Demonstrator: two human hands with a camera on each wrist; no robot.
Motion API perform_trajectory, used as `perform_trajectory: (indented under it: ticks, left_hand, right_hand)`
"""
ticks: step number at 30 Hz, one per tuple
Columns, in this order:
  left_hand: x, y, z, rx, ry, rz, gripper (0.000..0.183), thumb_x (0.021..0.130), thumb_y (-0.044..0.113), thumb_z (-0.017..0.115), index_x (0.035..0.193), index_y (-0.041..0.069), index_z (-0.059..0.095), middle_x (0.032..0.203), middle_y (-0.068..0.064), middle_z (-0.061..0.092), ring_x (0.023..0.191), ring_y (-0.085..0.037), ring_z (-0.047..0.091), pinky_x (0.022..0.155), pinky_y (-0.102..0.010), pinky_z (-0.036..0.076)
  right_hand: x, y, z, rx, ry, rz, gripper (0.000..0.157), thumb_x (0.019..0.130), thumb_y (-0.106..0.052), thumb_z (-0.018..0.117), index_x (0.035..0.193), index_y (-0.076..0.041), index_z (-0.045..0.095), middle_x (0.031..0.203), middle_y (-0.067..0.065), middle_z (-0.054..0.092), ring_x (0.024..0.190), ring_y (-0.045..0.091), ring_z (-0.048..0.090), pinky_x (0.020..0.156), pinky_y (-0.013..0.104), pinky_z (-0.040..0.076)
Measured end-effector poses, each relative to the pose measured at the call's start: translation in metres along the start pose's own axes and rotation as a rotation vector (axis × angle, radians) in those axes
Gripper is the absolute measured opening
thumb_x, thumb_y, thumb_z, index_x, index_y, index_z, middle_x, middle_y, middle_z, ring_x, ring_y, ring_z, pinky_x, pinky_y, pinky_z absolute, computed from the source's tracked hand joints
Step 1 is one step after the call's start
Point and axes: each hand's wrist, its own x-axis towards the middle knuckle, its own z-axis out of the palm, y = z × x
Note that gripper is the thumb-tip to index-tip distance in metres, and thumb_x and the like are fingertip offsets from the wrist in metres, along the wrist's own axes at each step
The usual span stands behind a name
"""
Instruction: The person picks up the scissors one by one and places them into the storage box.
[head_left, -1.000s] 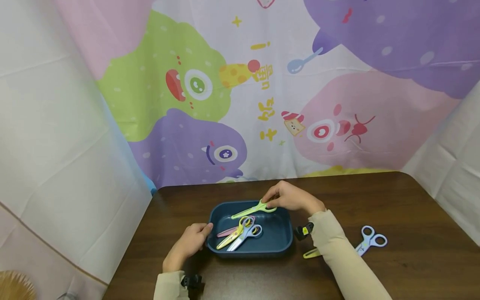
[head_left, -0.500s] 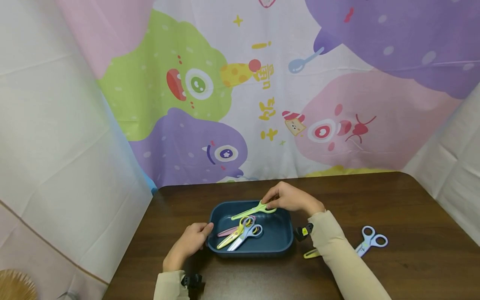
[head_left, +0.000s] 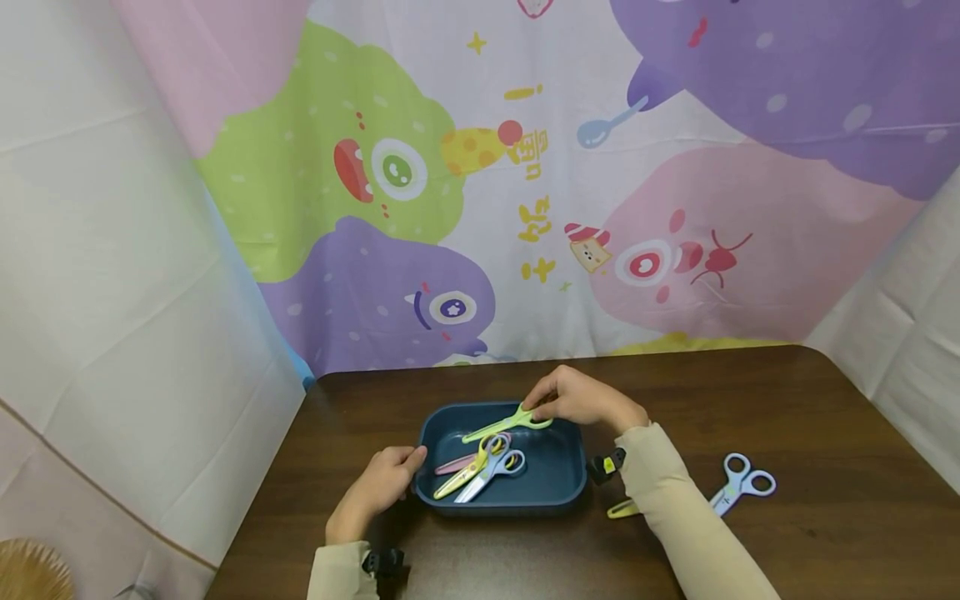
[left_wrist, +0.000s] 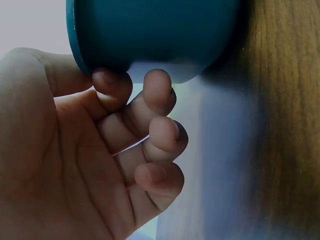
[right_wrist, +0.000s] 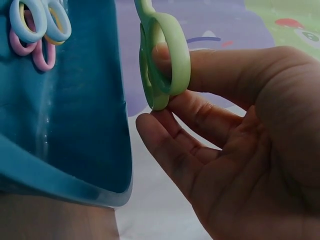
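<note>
A dark blue rectangular tub stands on the table. My left hand pinches its left rim between thumb and index finger, the other fingers loosely curled in the left wrist view. Over the tub's back right part, my right hand pinches light green scissors by a handle loop, blades pointing left. Inside the tub lie blue-handled scissors, yellow scissors and pink scissors, heaped together and overlapping. The pink pair is partly hidden under the yellow.
Lavender-blue scissors lie on the brown table to the right. A yellow blade tip shows on the other side of the right sleeve, which hides what lies between. A cartoon-printed cloth hangs behind the table.
</note>
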Motion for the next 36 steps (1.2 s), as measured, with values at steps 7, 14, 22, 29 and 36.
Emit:
perform_trajectory:
  ticks: [7,14,22,29,36]
  left_hand:
    - [0.0000,0.0010,0.0011,-0.003,0.003,-0.017,0.039,0.109,0.025,0.049,0.078,0.005,0.059,0.065,-0.002,0.050,0.053,-0.018,0.051,0.056,-0.034,0.045]
    - [-0.0009,0.0017,0.0008,-0.009,-0.003,-0.013,0.039,0.110,0.026,0.048,0.080,0.003,0.059,0.065,-0.002,0.049,0.054,-0.018,0.051,0.057,-0.034,0.045]
    - [-0.0012,0.0018,0.0002,-0.001,-0.002,-0.005,0.041,0.109,0.028,0.049,0.077,0.005,0.058,0.064,-0.001,0.049,0.053,-0.017,0.051,0.056,-0.034,0.044]
    - [-0.0007,0.0023,0.0000,-0.002,-0.004,-0.012,0.041,0.109,0.027,0.049,0.075,0.006,0.056,0.063,-0.002,0.049,0.053,-0.018,0.051,0.056,-0.034,0.044]
    - [-0.0007,0.0022,0.0000,-0.008,0.001,-0.018,0.040,0.109,0.027,0.049,0.075,0.006,0.056,0.063,-0.001,0.048,0.053,-0.018,0.050,0.057,-0.034,0.044]
  right_hand:
    - [0.0008,-0.0029,0.0012,0.001,-0.002,0.006,0.017,0.094,-0.012,0.074,0.110,-0.014,0.081,0.110,0.000,0.077,0.097,0.013,0.068,0.085,0.030,0.058]
    - [0.0014,-0.0023,0.0020,-0.003,-0.004,0.014,0.017,0.095,-0.014,0.074,0.110,-0.015,0.081,0.110,-0.001,0.077,0.096,0.012,0.067,0.085,0.031,0.058]
    - [0.0030,-0.0012,0.0038,-0.002,-0.008,-0.006,0.016,0.095,-0.014,0.074,0.110,-0.015,0.081,0.109,0.000,0.077,0.096,0.012,0.068,0.085,0.030,0.058]
    - [0.0058,-0.0009,0.0059,0.001,-0.012,-0.017,0.017,0.094,-0.013,0.075,0.110,-0.012,0.081,0.109,0.002,0.077,0.096,0.011,0.068,0.083,0.029,0.058]
    - [0.0082,0.0003,0.0097,0.012,-0.018,-0.028,0.017,0.094,-0.013,0.075,0.110,-0.011,0.080,0.109,0.002,0.078,0.095,0.011,0.068,0.082,0.027,0.057]
